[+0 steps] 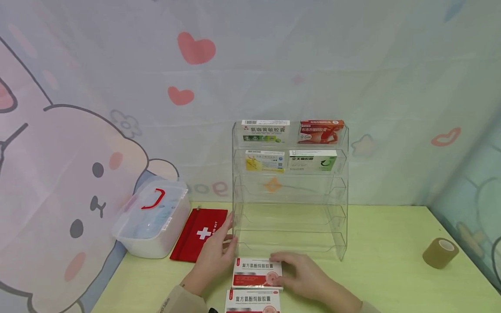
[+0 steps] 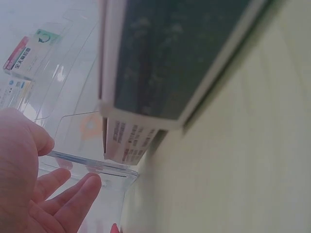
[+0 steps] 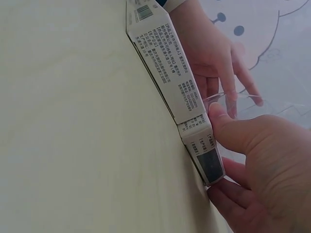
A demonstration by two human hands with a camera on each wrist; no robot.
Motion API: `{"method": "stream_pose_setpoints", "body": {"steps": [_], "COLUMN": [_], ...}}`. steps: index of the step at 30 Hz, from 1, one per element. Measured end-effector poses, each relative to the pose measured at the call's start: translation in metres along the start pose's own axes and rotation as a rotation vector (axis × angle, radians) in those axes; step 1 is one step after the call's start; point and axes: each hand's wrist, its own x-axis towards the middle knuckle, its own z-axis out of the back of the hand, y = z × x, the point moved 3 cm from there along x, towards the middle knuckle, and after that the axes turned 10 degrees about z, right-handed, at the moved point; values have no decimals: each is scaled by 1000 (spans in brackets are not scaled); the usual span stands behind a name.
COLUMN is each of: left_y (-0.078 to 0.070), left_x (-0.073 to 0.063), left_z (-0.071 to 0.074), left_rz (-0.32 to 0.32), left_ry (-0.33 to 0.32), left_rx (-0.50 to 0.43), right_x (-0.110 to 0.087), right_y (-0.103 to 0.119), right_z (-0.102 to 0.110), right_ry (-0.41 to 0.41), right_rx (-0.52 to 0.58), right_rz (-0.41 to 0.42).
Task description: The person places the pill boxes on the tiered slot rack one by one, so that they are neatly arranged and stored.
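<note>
My left hand (image 1: 214,252) is at the lower left side of a clear tiered display rack (image 1: 289,248); in the left wrist view its thumb and fingers (image 2: 80,201) lie on either side of the panel edge. My right hand (image 1: 303,276) grips the right end of a red-and-white medicine box (image 1: 254,273), just in front of the rack's bottom tier. A second matching medicine box (image 1: 250,299) lies nearer to me, its lower part cut off by the frame. In the right wrist view the gripped box (image 3: 204,141) shows between thumb and fingers.
Medicine boxes (image 1: 266,134) fill parts of the rack's top two tiers. To the left are a red first-aid pouch (image 1: 188,237) and a white lidded plastic box (image 1: 152,226) with a red handle. A tan tape roll (image 1: 434,256) stands at the table's right.
</note>
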Motion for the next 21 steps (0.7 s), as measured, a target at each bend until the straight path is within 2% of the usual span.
{"method": "stream_pose_setpoints", "body": {"steps": [11, 17, 21], "left_y": [0, 0, 1], "left_x": [1, 1, 1], "left_z": [-1, 0, 0], "left_rz": [-17, -27, -24], "left_ry": [14, 10, 10], "left_rx": [-7, -2, -4], "right_x": [-4, -4, -4], "right_y": [-2, 0, 0], "right_z": [0, 2, 3], "right_ry": [-18, 12, -1], "right_rx": [6, -30, -15], "right_rz": [-20, -17, -25]}}
